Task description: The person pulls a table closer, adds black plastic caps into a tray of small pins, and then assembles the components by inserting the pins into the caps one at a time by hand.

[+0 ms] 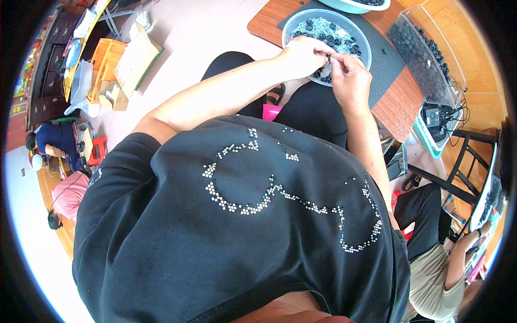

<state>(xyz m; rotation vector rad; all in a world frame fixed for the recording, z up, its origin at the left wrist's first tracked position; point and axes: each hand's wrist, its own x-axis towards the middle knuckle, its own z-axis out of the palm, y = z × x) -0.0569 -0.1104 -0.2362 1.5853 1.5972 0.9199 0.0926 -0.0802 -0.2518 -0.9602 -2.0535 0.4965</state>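
Observation:
My two hands meet over the near side of a round translucent basin [368, 44]. Thin pale blue-green pieces [322, 27] and several small black round parts [330, 40] lie inside it. My left hand [307, 54] reaches in from the left with its fingers bent and pinched together. Opposite it, the thumb and fingers of my right hand [351, 75] are closed at their tips. Between the fingertips of both hands a small dark part [328, 58] shows in part. The fingers cover most of it, so its exact kind is unclear.
The basin stands on a dark mat [381, 64] on a brown table [397, 107]. Beyond it is another basin [353, 6]; a clear bin [425, 59] of black parts stands right. A basket [431, 129] with cables sits lower. A co-worker [439, 274] works at far right; others sit far left.

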